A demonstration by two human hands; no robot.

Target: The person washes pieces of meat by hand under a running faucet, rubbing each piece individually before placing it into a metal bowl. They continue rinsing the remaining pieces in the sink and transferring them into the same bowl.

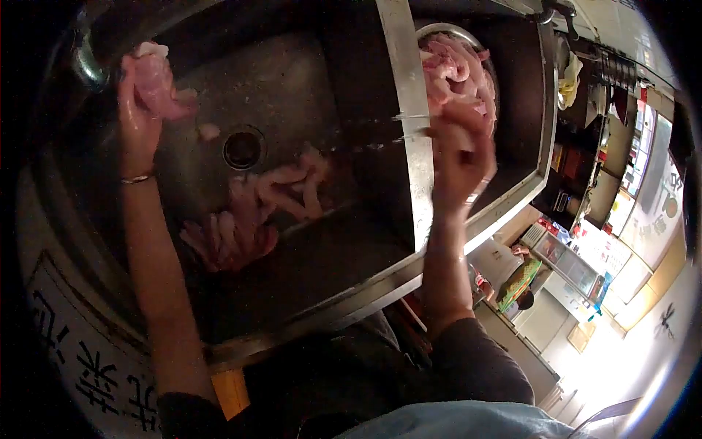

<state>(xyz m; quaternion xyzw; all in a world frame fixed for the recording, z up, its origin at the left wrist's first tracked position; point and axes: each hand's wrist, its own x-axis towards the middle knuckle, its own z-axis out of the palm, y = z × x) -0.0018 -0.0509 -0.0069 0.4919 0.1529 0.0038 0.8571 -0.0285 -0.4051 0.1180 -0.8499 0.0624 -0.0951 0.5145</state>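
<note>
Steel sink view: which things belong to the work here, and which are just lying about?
In use: left hand gripping a pink raw meat piece by the curved metal tap; right hand, blurred, above the round metal bowl of pink meat; loose pink meat strips by the drain; stainless steel double sink.
Lying about: yellow cloth hanging at right; white sign with black characters.

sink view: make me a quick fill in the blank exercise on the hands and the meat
1. The left hand holds a piece of raw ____ up near the tap.
2. The right hand is over a metal ____ piled with pink pieces.
3. Loose strips lie on the floor of the sink, beside the round ____.
4. A bracelet circles the ____ wrist.

Missing words: meat; bowl; drain; left.
</note>
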